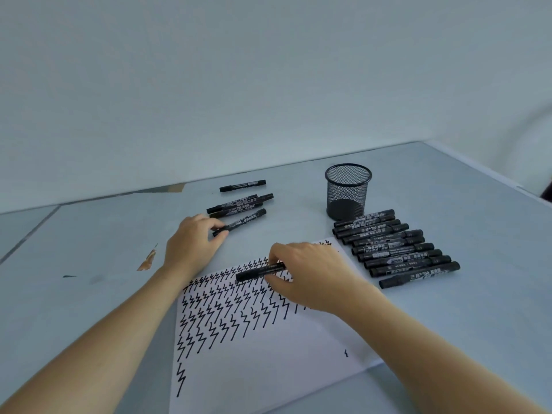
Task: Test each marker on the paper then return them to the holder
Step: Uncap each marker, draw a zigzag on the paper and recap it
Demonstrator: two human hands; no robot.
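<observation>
Marker (260, 272) tip hidden (R hand (310, 276))

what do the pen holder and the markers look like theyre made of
Pen holder: black wire mesh, probably painted metal; you can see through its wall, with solid rim and base. Markers: likely smooth black plastic with printed labels and a slight sheen.

A pale grey tabletop (448, 186) carries a white sheet of paper (268, 369) covered in black zigzags beneath the right hand (307, 273). A black mesh holder (348, 191) stands beyond that hand, a row of black markers (394, 249) just to its right. Loose markers (240, 203) lie beyond the left hand (191, 240); a brown scuff (148, 259) sits left of it.
</observation>
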